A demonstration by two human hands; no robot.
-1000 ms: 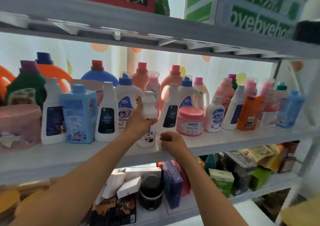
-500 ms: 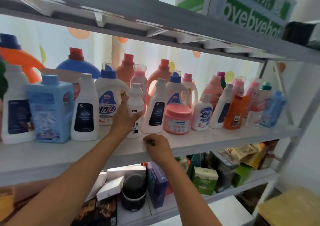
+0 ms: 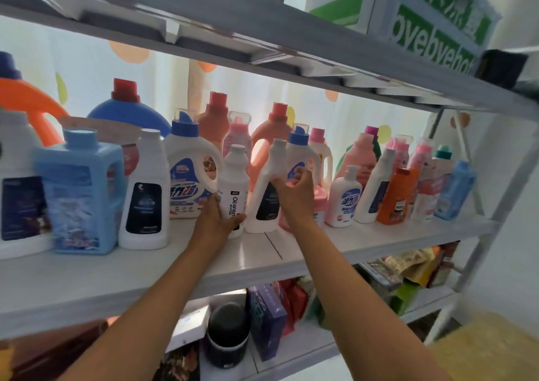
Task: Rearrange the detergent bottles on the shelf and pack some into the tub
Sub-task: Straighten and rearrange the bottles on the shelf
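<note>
The left hand (image 3: pixel 215 220) grips a small white bottle (image 3: pixel 233 182) low on its body, thumb curled across the front below the label; the bottle stands upright on the middle shelf (image 3: pixel 291 252). Just beside it, to the right, the right hand (image 3: pixel 294 191) holds a taller white bottle with a dark label (image 3: pixel 267 194) — fingers wrapped around its upper body below the neck, the bottle leaning slightly left, its base on or very near the shelf board. A pink lidded tub (image 3: pixel 319 202) sits directly behind the right hand and is largely hidden by it. Further left stand a white jug with a blue cap (image 3: pixel 189 170), another white dark-labelled bottle (image 3: pixel 145 200) and a light blue rectangular bottle (image 3: pixel 83 194). To the right are a white pump bottle (image 3: pixel 344 197) and an orange bottle (image 3: pixel 396 197). Pink, orange and blue bottles fill the back row. The lower shelf holds a black canister (image 3: pixel 229 337) and a purple box (image 3: pixel 267 319) — both well below the hands.
</note>
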